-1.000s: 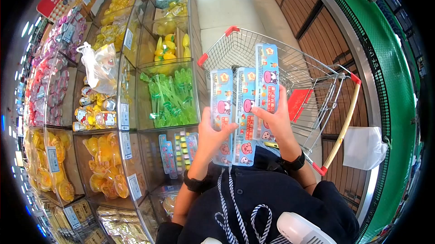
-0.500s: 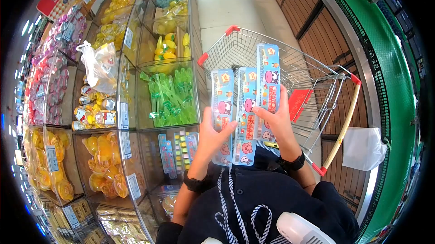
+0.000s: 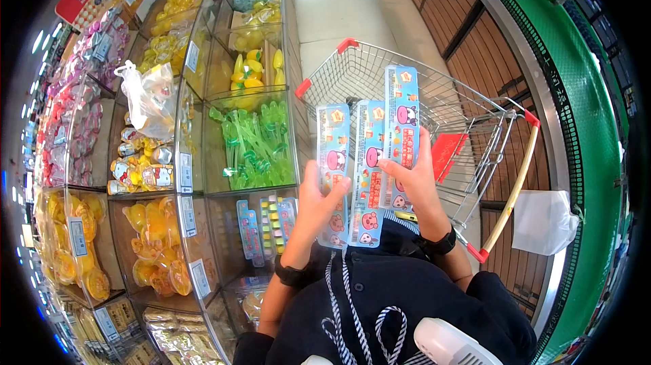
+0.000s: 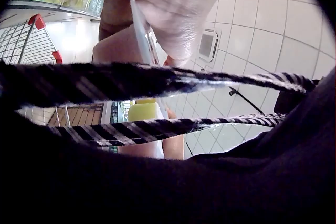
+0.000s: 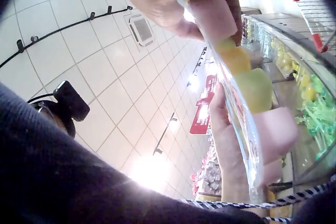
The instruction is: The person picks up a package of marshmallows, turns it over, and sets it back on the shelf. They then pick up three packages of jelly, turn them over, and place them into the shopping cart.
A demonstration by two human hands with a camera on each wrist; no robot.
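Three light-blue packs of jelly cups with cartoon animals are held upright before the body in the head view. My left hand [image 3: 317, 205] grips the left pack [image 3: 333, 131], its thumb lying across the front. My right hand [image 3: 419, 182] holds the right pack [image 3: 401, 90] and the middle pack [image 3: 368, 124], with the thumb pressed on the middle one. The right pack sits higher than the other two. Pink, yellow and green jelly cups [image 5: 255, 90] stick out behind a pack in the right wrist view. Drawstrings [image 4: 89, 83] cross the left wrist view.
A wire shopping cart [image 3: 468, 110] with a tan handle [image 3: 515, 209] stands just beyond and right of the packs. Clear-walled candy bins line the left, one with green spoon-like packs [image 3: 254, 144]. Similar blue packs [image 3: 251, 233] lie in a lower bin. A white bag [image 3: 544, 222] hangs at right.
The left thumb has shifted slightly upward on its pack. Both hands and all three packs otherwise stay nearly where they were.
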